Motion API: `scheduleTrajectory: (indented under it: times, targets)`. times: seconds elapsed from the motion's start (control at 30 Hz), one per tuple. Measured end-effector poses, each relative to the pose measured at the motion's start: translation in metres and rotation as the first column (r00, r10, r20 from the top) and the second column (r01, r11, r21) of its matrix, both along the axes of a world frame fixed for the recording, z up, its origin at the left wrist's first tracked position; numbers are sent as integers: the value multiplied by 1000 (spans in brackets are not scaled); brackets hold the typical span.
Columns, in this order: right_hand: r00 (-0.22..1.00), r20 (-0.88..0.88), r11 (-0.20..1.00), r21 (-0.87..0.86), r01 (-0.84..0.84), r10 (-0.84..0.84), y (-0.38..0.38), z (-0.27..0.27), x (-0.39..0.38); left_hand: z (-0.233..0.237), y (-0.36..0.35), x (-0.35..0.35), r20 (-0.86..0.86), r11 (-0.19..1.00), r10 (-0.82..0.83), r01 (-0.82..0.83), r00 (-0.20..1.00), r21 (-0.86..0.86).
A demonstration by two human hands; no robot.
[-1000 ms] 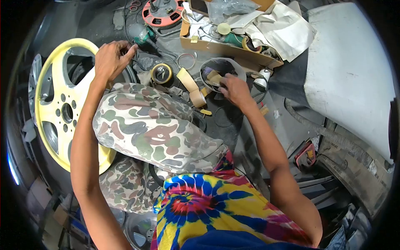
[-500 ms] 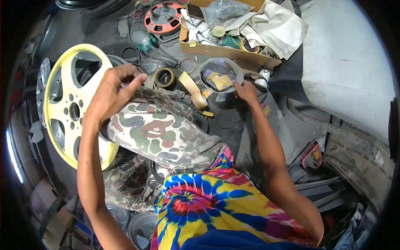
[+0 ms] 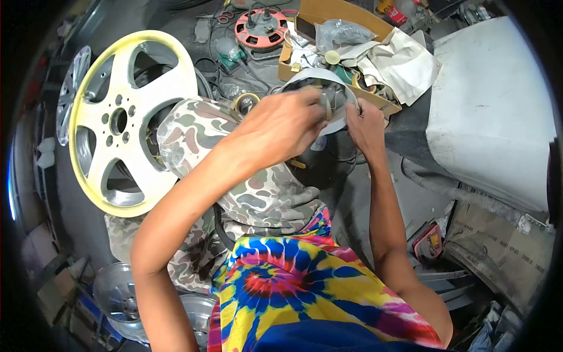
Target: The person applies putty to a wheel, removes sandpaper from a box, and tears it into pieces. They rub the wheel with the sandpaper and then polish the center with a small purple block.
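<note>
A light grey bucket [image 3: 339,124] is tipped toward me, and my right hand [image 3: 366,128] is closed on the right side of its rim. My left hand [image 3: 284,122] is at the bucket's mouth with its fingers bent inward. Those fingers are blurred, and I cannot tell what they hold. A pale yellowish scrap shows beside the fingertips. Left of my camouflage-clad knee [image 3: 190,126] stands a pale yellow wheel rim [image 3: 143,111] with five-hole hub, leaning upright.
Behind the bucket is a cardboard box [image 3: 321,13] with crumpled paper [image 3: 404,67] and plastic. A red cable reel [image 3: 260,29] and a tape roll [image 3: 246,103] lie on the floor. A white car panel [image 3: 489,111] stands at right; bare rims [image 3: 120,296] lie at lower left.
My left hand has swung right from above my knee to the bucket's mouth. My right hand has tilted the bucket toward me. The view has shifted slightly.
</note>
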State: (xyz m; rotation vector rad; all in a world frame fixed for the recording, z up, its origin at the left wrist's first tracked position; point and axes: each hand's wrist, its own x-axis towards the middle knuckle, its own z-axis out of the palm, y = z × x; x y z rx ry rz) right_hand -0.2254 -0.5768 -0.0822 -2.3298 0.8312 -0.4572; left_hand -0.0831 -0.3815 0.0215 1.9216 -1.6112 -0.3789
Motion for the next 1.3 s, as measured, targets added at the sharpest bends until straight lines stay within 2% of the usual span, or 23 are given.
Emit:
scheduleTrajectory:
  times: [0.07, 0.13, 0.17, 0.23, 0.27, 0.33, 0.37, 0.43, 0.47, 0.53, 0.57, 0.73, 0.8, 0.83, 0.97, 1.07, 1.13, 1.2, 1.27, 1.3]
  targets:
    - [1000, -8, 997, 70, -20, 21, 10, 21, 2, -13, -22, -2, 56, 999, -29, 31, 998, -35]
    - [999, 1, 993, 111, -37, 37, 18, 33, 2, -31, -41, -2, 391, 975, -187, 122, 901, 185]
    - [999, 9, 985, 163, -51, 51, 22, 39, 2, -39, -46, -3, 393, 977, -178, 114, 902, 181]
    - [997, 25, 984, 160, -81, 78, 29, 55, 3, -53, -52, -3, 519, 919, -338, 156, 785, 363]
    - [995, 38, 982, 160, -100, 96, 32, 62, 3, -62, -51, -4, 522, 920, -334, 151, 785, 362]
    - [992, 44, 985, 122, -121, 116, 38, 80, 4, -72, -50, -7, 546, 966, -173, 35, 820, 255]
    - [990, 46, 987, 86, -136, 133, 40, 86, 5, -77, -50, -7, 547, 968, -171, 36, 820, 249]
    - [990, 55, 991, 24, -129, 128, 42, 91, 8, -66, -45, -8, 544, 980, -81, -32, 835, 196]
    - [990, 65, 992, -31, -124, 125, 42, 93, 9, -62, -40, -7, 541, 981, -86, -24, 837, 193]
    - [991, 52, 992, -21, -124, 125, 41, 97, 12, -43, -24, -1, 570, 915, -240, -14, 786, 404]
    - [990, 45, 991, -11, -136, 137, 41, 98, 14, -34, -16, 0, 549, 900, -243, -25, 800, 435]
    - [988, 54, 990, -30, -141, 142, 39, 91, 23, -20, 9, 13, 506, 910, -186, -46, 842, 412]
    - [989, 52, 990, -41, -137, 139, 39, 94, 21, -16, 16, 19, 413, 922, -139, -35, 900, 387]
    - [990, 36, 990, -33, -135, 136, 40, 97, 21, -12, 17, 23, 380, 893, -144, -46, 914, 449]
    - [985, 29, 984, -54, -169, 171, 38, 92, 22, -5, 21, 26, 351, 890, -173, -7, 920, 456]
    - [977, 18, 973, -98, -207, 210, 38, 89, 24, -9, 18, 23, 337, 913, -121, -29, 934, 407]
    - [975, 13, 973, -78, -219, 221, 40, 96, 26, -21, 5, 17, 365, 956, -27, -83, 931, 283]
    - [972, 8, 970, -61, -235, 236, 44, 107, 28, -41, -19, 12, 408, 931, -20, -132, 913, 339]
    - [974, -7, 971, -79, -226, 226, 47, 118, 28, -51, -34, 5, 442, 984, 126, -169, 888, 58]
    - [973, -9, 969, -83, -231, 231, 49, 123, 27, -57, -42, 1, 441, 983, 132, -173, 888, 55]
